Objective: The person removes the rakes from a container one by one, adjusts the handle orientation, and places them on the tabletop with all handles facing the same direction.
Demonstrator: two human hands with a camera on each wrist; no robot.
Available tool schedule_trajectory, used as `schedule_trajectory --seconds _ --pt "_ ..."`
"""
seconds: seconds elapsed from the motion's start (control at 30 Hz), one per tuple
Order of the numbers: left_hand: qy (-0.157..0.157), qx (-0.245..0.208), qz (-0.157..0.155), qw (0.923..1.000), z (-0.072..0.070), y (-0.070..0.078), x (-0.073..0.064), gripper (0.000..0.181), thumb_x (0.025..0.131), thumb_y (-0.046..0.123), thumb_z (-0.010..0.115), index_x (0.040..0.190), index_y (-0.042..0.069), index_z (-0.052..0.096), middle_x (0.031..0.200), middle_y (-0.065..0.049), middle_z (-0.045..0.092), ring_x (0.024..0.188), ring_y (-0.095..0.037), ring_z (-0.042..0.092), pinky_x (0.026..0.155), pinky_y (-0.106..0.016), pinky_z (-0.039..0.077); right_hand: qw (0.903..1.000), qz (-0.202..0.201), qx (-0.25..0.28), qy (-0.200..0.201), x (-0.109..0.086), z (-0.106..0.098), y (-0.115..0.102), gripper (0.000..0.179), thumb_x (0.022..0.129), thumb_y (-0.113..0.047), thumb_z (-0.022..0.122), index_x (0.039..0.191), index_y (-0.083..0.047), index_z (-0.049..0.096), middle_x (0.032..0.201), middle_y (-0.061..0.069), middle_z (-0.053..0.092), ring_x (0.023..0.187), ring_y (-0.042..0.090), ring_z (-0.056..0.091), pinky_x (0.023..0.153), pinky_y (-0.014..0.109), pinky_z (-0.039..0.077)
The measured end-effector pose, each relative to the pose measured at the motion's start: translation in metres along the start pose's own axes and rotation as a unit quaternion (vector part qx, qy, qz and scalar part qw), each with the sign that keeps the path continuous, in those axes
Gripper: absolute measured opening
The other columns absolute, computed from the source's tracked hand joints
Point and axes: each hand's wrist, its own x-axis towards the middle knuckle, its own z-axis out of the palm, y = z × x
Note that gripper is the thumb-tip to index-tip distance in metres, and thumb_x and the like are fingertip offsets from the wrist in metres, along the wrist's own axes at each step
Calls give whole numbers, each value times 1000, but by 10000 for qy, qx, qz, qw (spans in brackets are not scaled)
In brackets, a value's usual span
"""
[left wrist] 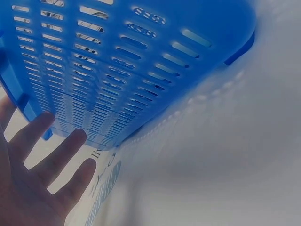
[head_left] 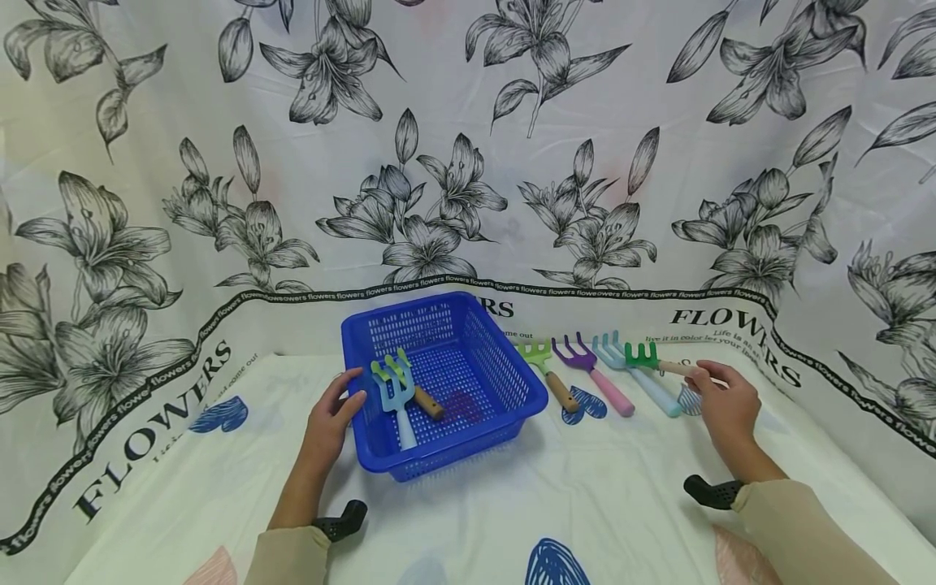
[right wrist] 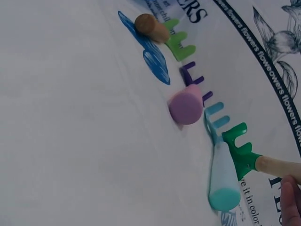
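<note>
My left hand [head_left: 331,413] is at the left rim of a blue plastic basket [head_left: 522,390]; in the left wrist view its fingers [left wrist: 63,153] are spread and fairly straight beside the slotted outer wall. Inside the basket lie a light blue garden fork [head_left: 398,400] and a yellow-green fork with a wooden handle [head_left: 428,403]. The right hand [head_left: 731,406] pinches the pale wooden handle of a small green hand rake [head_left: 643,356]. The rake's head overlaps a light blue fork [head_left: 658,394] in both the head and right wrist views.
Left of that fork lie a purple fork with a pink handle [head_left: 613,394] and a light green rake with a wooden handle [head_left: 560,392]. A white cloth [head_left: 468,520] with printed hearts covers the table. Behind it hangs a flower-patterned curtain [head_left: 439,97].
</note>
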Motion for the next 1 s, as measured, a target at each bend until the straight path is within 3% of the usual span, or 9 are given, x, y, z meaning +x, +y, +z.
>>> schedule_trajectory --seconds 0.27,0.53,0.7,0.83,1.0 --pt "38 20 -27 10000 0 0 -1 59 97 50 52 147 22 40 157 -8 29 133 -42 40 102 -57 37 9997 204 -125 61 2 -4 10 38 99 -27 55 130 -4 59 118 7 60 79 -5 62 69 15 53" --pt "24 34 15 10000 0 0 0 59 96 50 51 148 22 40 157 -7 28 134 -41 39 102 -57 36 9986 377 -260 247 3 -8 15 36 99 -26 54 129 -6 60 112 5 63 73 -8 58 58 12 48" --pt "27 23 15 10000 0 1 -1 59 96 50 52 147 23 40 157 -7 28 134 -42 39 102 -57 36 9981 290 -500 199 2 -8 18 36 99 -26 53 127 -4 60 118 12 62 75 -7 54 55 12 47" --pt "16 29 31 10000 0 1 -1 59 96 50 52 148 23 40 158 -7 27 136 -42 37 103 -57 35 9953 169 -929 214 3 -10 21 35 99 -25 52 126 -4 62 119 14 63 84 5 55 54 12 44" --pt "25 58 -6 10000 0 2 -2 60 96 50 52 148 24 40 158 -5 26 138 -41 33 103 -58 35 9907 127 -1351 -43 3 -13 26 33 99 -19 52 125 -2 61 117 18 62 97 23 55 58 18 42"
